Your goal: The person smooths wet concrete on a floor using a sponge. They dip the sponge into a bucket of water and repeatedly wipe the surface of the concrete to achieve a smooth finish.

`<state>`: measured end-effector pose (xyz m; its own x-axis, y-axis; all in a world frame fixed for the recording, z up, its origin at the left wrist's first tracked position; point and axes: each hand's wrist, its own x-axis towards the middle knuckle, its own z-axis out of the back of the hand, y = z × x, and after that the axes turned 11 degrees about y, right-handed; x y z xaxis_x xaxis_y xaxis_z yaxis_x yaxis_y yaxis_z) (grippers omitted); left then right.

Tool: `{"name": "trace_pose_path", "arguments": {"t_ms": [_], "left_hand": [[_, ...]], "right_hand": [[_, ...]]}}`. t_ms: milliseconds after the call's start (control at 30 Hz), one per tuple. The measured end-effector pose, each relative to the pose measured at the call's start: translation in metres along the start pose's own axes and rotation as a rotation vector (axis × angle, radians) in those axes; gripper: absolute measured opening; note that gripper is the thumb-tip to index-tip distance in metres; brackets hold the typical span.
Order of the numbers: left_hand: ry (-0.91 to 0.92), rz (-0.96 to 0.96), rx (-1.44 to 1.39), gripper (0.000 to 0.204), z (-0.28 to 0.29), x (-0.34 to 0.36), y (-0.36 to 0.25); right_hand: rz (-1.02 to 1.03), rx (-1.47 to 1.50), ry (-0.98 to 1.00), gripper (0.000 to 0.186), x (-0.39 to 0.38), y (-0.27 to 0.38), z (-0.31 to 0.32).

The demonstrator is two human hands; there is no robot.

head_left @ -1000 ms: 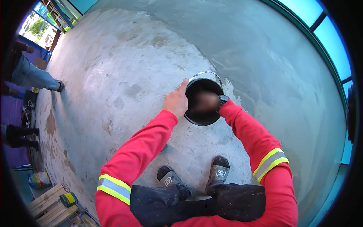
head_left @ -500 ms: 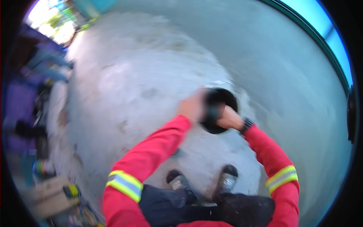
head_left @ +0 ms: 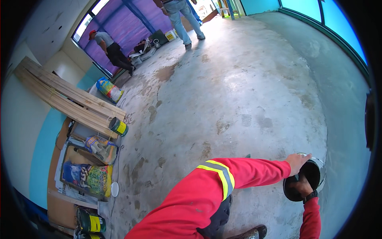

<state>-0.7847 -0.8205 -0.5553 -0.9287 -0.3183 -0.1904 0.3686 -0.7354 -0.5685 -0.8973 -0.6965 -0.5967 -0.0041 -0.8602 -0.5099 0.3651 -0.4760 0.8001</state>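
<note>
A dark-mouthed bucket (head_left: pixel 320 175) with a pale metallic rim is at the lower right, its opening facing me. My left hand (head_left: pixel 297 163) is closed on its far left rim, with one finger lying along the edge. My right hand (head_left: pixel 303 186), a black watch at its wrist, reaches into the bucket's mouth. Its fingers are lost in the dark interior, so what they hold, if anything, is hidden. Both my arms wear red sleeves; the left one (head_left: pixel 246 173) crosses the lower middle of the view.
Long wooden planks (head_left: pixel 67 97), a dark green can (head_left: pixel 118 126), colourful sacks (head_left: pixel 88 175) and a white lid (head_left: pixel 115 189) line the left side. Two people are at the far end, one in jeans (head_left: pixel 179 18), one bending (head_left: pixel 111 49). A wall with a dark-framed window (head_left: pixel 330 32) runs along the right.
My view has swung left and up, bringing the far room and two people into sight. The bucket and both hands now appear lower and farther right; both hands stay at the bucket.
</note>
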Motion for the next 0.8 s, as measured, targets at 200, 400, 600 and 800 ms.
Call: {"name": "trace_pose_path", "arguments": {"t_ms": [200, 400, 600, 800], "left_hand": [[-0.041, 0.040, 0.015, 0.066, 0.000, 0.007, 0.014], [-0.008, -0.021, 0.030, 0.065, -0.009, 0.020, 0.003], [0.029, 0.074, 0.101, 0.044, 0.014, 0.002, 0.024], [-0.056, -0.034, 0.140, 0.057, 0.009, 0.019, 0.022]], "right_hand": [[0.100, -0.065, -0.127, 0.070, 0.008, 0.029, -0.009], [0.277, -0.109, -0.395, 0.035, 0.020, -0.032, 0.002], [0.550, -0.479, -0.387, 0.004, 0.066, -0.026, -0.017], [0.119, -0.238, -0.377, 0.014, 0.042, -0.001, 0.003]]}}
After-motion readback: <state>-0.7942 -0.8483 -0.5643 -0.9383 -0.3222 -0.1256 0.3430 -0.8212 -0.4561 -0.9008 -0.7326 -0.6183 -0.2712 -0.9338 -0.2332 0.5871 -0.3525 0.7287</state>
